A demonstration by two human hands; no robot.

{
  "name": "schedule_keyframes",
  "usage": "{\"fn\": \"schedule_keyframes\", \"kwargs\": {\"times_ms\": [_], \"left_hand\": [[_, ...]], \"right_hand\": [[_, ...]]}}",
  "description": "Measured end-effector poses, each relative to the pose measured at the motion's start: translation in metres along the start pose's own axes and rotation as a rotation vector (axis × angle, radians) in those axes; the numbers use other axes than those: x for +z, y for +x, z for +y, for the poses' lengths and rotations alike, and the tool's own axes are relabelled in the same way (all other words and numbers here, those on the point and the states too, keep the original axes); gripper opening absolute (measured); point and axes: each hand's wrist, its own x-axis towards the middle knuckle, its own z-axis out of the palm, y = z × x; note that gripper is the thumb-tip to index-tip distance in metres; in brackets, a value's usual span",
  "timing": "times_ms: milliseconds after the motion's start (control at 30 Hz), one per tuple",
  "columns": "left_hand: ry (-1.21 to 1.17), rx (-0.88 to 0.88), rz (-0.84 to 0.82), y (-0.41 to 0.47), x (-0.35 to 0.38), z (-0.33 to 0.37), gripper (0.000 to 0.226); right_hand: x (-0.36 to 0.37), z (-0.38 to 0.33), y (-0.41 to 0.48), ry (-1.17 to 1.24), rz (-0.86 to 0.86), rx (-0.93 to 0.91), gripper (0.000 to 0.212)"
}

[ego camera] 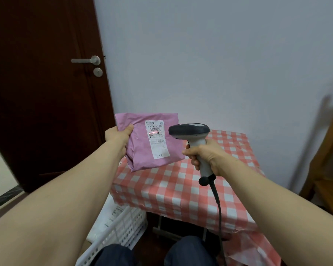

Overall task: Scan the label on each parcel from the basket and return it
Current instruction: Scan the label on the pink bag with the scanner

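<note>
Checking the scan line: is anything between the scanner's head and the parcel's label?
Nothing. In the head view the scanner faces the label across a bare gap, red line on the barcode.

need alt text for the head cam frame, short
A left hand holds up a pink parcel while the right hand aims a corded barcode scanner at its white label, where a red scan line shows. Below are a red-checked table and a white basket.

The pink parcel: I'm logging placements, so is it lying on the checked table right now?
No, the left hand holds the pink parcel up above the table.
</note>
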Motion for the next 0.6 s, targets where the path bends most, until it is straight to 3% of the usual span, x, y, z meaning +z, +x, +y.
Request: {"fn": "schedule_keyframes", "kwargs": {"times_ms": [600], "left_hand": [[0.006,0.011,0.028,0.0050,-0.0009,-0.0004,0.036]], "right_hand": [[-0.0010,-0.0021,0.0010,0.036,-0.018,-0.007,0.020]]}}
